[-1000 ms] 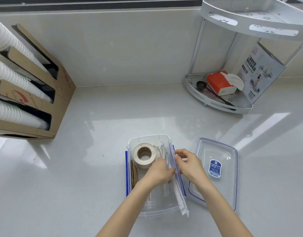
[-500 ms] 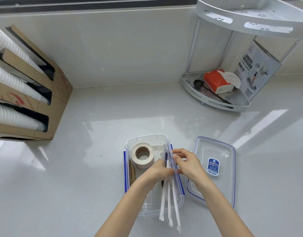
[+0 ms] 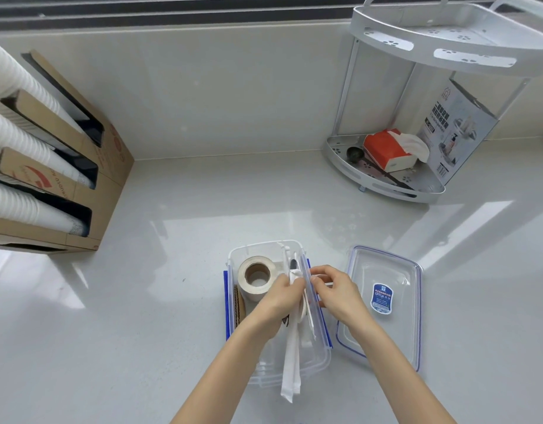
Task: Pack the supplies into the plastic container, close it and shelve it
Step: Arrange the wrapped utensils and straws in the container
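Now your left hand (image 3: pixel 280 296) pinches the wrapped straws (image 3: pixel 291 356) over the container (image 3: pixel 264 373), long axis toward you, overhanging its near rim; your right hand (image 3: pixel 334 290) grips its right wall.

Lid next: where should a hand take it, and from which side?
Grip the lid's long left rim, the edge nearest the container. It lies flat and open-side up, so the raised rim gives purchase; come from above with the right hand, which is closest.
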Demonstrator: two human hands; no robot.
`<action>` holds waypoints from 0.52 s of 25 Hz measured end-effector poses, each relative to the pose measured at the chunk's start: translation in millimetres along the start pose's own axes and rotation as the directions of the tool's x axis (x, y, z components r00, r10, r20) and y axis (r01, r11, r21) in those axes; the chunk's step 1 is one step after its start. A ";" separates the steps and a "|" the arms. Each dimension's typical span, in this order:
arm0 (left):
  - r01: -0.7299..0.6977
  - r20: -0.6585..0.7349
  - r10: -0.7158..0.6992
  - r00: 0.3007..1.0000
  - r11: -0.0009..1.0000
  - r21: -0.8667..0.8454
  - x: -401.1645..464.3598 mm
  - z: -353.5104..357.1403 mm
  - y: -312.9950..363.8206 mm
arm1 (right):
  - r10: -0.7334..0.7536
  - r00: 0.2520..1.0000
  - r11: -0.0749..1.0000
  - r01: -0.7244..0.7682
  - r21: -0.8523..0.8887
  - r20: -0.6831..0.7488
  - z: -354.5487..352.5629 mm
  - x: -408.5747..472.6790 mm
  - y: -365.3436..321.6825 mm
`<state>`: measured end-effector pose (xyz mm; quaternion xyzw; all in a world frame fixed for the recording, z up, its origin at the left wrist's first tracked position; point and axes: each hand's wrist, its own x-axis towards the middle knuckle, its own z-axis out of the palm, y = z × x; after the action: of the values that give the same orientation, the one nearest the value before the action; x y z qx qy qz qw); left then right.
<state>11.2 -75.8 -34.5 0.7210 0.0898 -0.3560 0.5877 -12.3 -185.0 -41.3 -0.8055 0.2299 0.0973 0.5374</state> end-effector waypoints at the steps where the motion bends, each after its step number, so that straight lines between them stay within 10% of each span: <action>1: -0.005 -0.005 0.004 1.000 0.997 -0.073 -0.8 -3.8 2.0 | -0.013 1.000 1.000 0.012 -0.014 -0.022 0.9 -1.1 -1.8; 6: -0.002 0.057 0.029 0.998 0.909 -0.416 -16.7 -20.9 18.0 | -0.194 0.972 0.978 0.202 0.054 -0.130 4.4 -9.4 -23.5; 13: -0.226 -0.096 0.206 0.974 0.822 -0.523 -26.7 -41.0 14.5 | -0.114 0.953 0.976 0.053 0.213 0.281 13.8 -29.0 -47.9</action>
<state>16.4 -35.0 -4.3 0.5424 0.1128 -0.2357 0.7984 -13.7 -149.6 4.2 -0.7323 0.1226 0.1679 0.6485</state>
